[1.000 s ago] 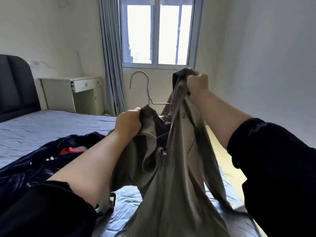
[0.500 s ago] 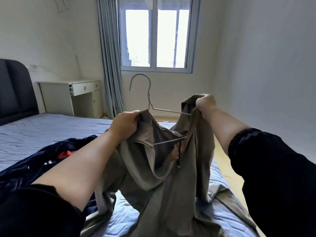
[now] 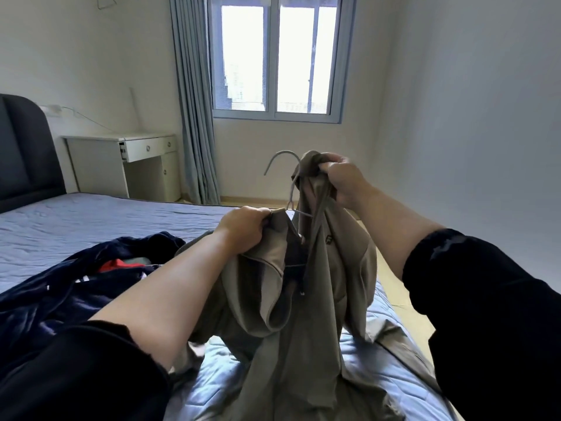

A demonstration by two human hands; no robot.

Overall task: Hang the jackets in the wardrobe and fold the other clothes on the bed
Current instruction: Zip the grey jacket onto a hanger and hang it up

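Observation:
I hold a grey-green zip jacket (image 3: 331, 268) up over the blue bed (image 3: 91, 217). My left hand (image 3: 243, 227) grips its left collar and shoulder. My right hand (image 3: 343, 177) grips a bunch of its fabric higher up, on the right. A grey wire hanger (image 3: 282, 159) sits inside the neck, its hook poking out between my hands; most of its frame is hidden by cloth. The jacket's lower part trails on the bed. A pile of dark navy clothes (image 3: 76, 290) with something red in it lies on the bed to the left.
A white desk with drawers (image 3: 136, 159) stands by the far wall beside a grey-blue curtain (image 3: 194, 117) and a window (image 3: 279, 59). The dark headboard (image 3: 24, 147) is at far left. A strip of wooden floor (image 3: 403, 287) runs between bed and right wall.
My right hand has pulled the bunched fabric up and inward, over the hanger's right arm. The hanger has tilted so less of it shows. My left hand keeps its grip.

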